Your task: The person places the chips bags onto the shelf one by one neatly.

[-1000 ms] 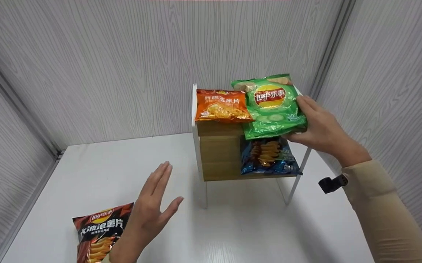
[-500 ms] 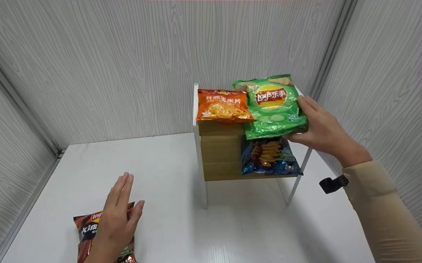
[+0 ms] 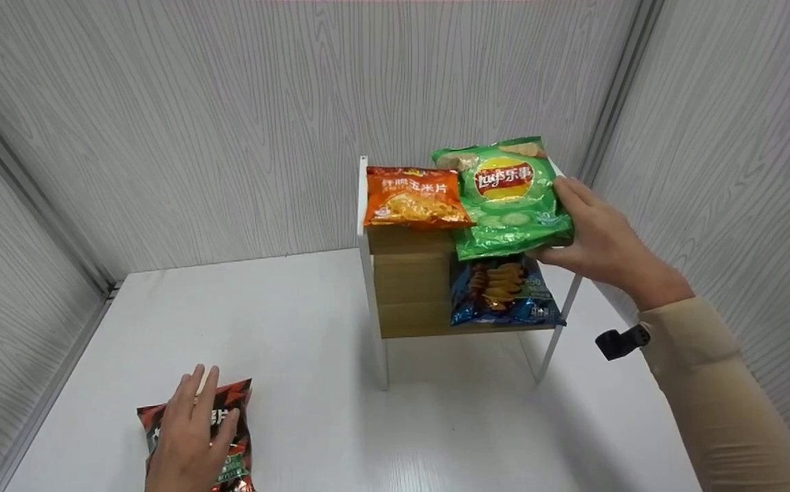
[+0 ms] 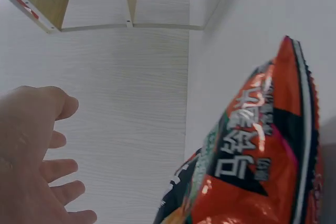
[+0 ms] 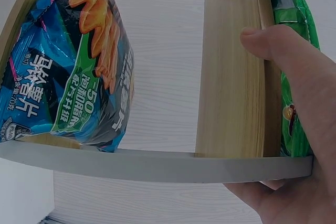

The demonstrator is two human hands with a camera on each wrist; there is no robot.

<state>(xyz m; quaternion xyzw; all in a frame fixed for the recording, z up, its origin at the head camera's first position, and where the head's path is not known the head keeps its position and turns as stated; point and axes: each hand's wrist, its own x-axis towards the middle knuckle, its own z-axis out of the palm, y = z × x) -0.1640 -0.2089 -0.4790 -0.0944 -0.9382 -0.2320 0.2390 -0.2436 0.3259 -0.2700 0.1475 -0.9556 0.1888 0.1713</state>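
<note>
My left hand (image 3: 186, 441) is over a black and red bag of potato chips (image 3: 234, 396) lying on the table, its fingers spread and only slightly bent. In the left wrist view, a gap shows between that hand and the bag (image 4: 247, 150). My right hand (image 3: 603, 236) grips the right end of a two-tier shelf rack (image 3: 412, 294), its thumb on the upper board's edge and the other fingers outside the side frame, partly hidden. Beside these fingers, a green bag of chips (image 3: 504, 198) leans on the upper tier, touching the hand.
An orange bag of corn chips (image 3: 415, 198) sits left of the green one on the upper tier. A blue bag of chips (image 3: 504, 290) lies on the lower tier's right side. White table (image 3: 285, 342) extends left of the rack; grained wall panels (image 3: 231, 137) surround it.
My left hand has moved left and down, from beside the black and red chip bag to over it. The right hand, the rack and the bags have stayed in place.
</note>
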